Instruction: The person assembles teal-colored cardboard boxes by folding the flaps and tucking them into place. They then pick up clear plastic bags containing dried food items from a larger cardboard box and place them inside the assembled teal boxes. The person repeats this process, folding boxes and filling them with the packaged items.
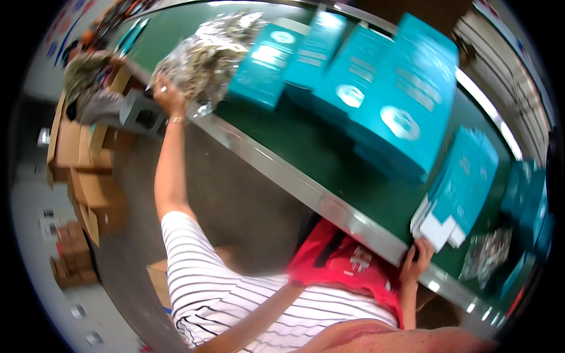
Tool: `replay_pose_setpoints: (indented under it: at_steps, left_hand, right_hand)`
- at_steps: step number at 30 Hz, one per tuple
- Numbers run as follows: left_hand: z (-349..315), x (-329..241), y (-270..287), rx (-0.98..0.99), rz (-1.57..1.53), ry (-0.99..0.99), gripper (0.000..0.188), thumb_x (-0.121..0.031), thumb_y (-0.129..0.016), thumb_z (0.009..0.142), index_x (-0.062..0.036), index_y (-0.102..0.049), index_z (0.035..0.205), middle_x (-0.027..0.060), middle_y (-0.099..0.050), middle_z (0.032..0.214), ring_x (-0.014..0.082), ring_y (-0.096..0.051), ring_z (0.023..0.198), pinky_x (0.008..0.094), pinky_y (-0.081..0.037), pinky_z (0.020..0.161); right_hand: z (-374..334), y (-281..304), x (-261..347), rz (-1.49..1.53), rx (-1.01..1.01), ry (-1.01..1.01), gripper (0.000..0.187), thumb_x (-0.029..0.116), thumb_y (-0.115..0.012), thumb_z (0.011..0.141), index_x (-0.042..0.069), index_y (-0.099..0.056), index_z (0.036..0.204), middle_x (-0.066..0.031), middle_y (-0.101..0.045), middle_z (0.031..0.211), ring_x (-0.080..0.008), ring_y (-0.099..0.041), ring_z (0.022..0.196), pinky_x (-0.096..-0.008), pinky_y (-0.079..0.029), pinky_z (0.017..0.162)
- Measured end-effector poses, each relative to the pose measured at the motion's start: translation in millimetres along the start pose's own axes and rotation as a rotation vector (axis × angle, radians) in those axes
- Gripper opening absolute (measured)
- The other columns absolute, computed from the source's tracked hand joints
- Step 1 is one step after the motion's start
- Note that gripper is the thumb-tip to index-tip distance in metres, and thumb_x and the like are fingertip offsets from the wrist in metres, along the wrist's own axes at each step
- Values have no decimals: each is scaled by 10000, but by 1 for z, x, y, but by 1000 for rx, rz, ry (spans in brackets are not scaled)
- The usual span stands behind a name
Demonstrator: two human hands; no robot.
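Note:
At the far left of the green work table, my left hand (169, 97) grips the near edge of a large clear plastic bag (215, 56). Small brownish and silvery pieces fill the bag, too blurred to name. Along the table's metal front edge, my right hand (416, 262) rests with its fingers bent but apart, against the white flaps of a stack of flattened teal cartons (465, 176). Between my hands stand several upright teal boxes: a large one (406, 100) and narrower ones, including a box (268, 62) beside the bag.
A small clear bag of parts (485, 256) lies right of the stack, near more teal cartons (524, 197). Beyond the table's left end, another person (88, 79) is by open cardboard boxes (79, 141). The table's metal rim (282, 167) runs diagonally before me.

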State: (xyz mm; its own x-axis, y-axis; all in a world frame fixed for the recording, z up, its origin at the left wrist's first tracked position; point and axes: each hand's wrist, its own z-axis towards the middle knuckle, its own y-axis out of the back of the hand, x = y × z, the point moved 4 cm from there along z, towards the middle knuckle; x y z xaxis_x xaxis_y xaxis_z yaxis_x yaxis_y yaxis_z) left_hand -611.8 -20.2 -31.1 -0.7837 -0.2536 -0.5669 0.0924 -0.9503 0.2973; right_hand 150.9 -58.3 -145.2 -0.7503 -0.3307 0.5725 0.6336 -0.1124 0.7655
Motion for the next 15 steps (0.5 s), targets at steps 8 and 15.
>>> replay_pose_setpoints:
  at_steps: [8,15]
  left_hand:
    - [-190,-181,71,385,-304,-357,410,-155,-416,993,47,-371,1347,209,-387,1391,336,-402,1273,421,-293,1075]
    - [-336,-358,80,936,-819,-762,407,-37,-525,875,31,-450,1269,238,-554,1237,395,-518,1165,555,-343,1021]
  right_hand:
    - [15,12,14,131,-139,69,211,-67,-616,755,16,-622,949,-144,-602,975,-326,-575,953,-394,-471,834]
    - [1,27,9,277,-355,75,235,-96,-598,758,22,-614,961,-131,-602,969,-308,-577,925,-367,-476,798]
